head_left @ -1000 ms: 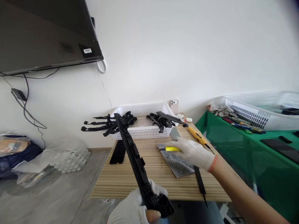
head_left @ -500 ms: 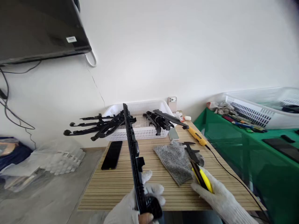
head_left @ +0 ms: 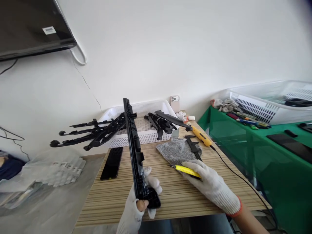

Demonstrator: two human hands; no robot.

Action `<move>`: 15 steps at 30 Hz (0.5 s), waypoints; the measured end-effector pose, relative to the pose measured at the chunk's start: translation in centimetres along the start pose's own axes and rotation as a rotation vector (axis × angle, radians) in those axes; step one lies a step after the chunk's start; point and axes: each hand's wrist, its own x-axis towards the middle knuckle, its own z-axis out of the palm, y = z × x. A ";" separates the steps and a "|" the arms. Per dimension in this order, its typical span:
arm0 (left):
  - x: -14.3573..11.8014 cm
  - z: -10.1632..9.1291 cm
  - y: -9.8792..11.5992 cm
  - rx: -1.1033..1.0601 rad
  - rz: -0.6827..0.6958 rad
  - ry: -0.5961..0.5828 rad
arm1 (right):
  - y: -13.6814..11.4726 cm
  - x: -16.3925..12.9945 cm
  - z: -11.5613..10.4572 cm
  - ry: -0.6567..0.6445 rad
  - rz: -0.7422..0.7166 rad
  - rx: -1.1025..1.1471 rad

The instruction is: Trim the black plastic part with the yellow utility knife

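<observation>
My left hand (head_left: 143, 195), in a white glove with the bare thumb showing, is closed around the lower end of a long black plastic strip (head_left: 133, 139). The strip stands up at a slant, its ribbed side towards me. My gloved right hand (head_left: 207, 177) grips a yellow utility knife (head_left: 186, 170), its dark tip pointing left towards the strip but apart from it. Just beyond that hand lies a grey cloth (head_left: 174, 151) with a black caliper (head_left: 192, 145) resting on it.
A white basket (head_left: 143, 139) holds several similar black parts (head_left: 97, 131), some jutting over its left side. A black phone (head_left: 111, 163) lies at left. A yellow corded tool (head_left: 201, 136) lies at right, its cord along the table edge. Another basket (head_left: 258, 109) stands on green cloth.
My right hand has lifted the utility knife off the cloth and caliper area and turned it leftwards, towards the strip. My left hand still holds the strip. The view has shifted slightly.
</observation>
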 end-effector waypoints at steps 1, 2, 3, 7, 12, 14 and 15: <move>0.2 -0.2 -0.2 -0.047 0.014 0.001 | -0.3 -0.3 0.0 0.034 0.005 0.059; 0.4 -0.3 -0.4 -0.085 0.018 0.016 | -0.7 -0.6 0.0 0.057 0.030 0.126; 0.5 -0.3 -0.5 -0.112 0.010 0.037 | -1.1 -0.8 0.0 0.056 0.066 0.202; 0.5 -0.1 -0.2 -0.111 -0.106 0.099 | -2.9 -0.7 0.6 -0.161 0.188 0.470; 0.3 1.3 1.3 -0.032 -0.187 0.236 | -3.9 -1.0 2.2 -0.328 0.170 0.264; 0.4 1.7 1.8 0.030 -0.186 0.302 | -3.8 -1.7 2.2 -0.247 0.164 0.221; 0.5 1.9 2.0 0.056 -0.179 0.324 | -3.5 -1.9 1.7 -0.160 0.180 0.233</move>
